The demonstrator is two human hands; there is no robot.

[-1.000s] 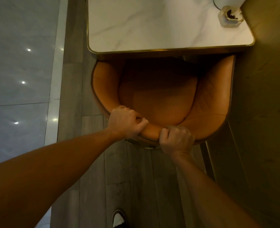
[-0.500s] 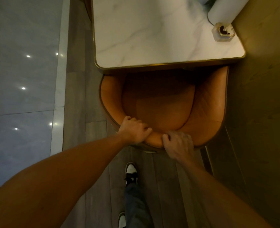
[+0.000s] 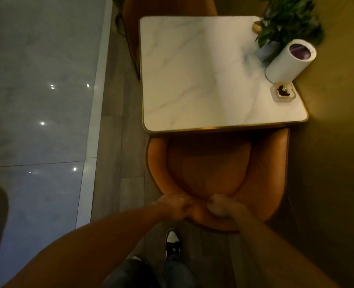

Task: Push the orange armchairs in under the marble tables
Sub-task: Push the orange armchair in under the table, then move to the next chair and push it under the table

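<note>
Legs in dark trousers and a black-and-white shoe (image 3: 173,242) stand on the grey plank floor (image 3: 118,142) at the bottom of the view. Just ahead, both bare forearms reach to the curved back rim of the orange armchair (image 3: 261,175). The left hand (image 3: 176,206) and the right hand (image 3: 220,206) sit close together on that rim, each with fingers curled over it, though motion blur hides the finer detail. The armchair's front edge is tucked under the near side of the marble surface (image 3: 203,75), with most of its seat out in the open. On the surface's right side stand a small square dish (image 3: 283,92), a white cylinder (image 3: 286,61) and a leafy plant (image 3: 286,19). Beyond the far edge a second orange armchair (image 3: 167,7) shows.
</note>
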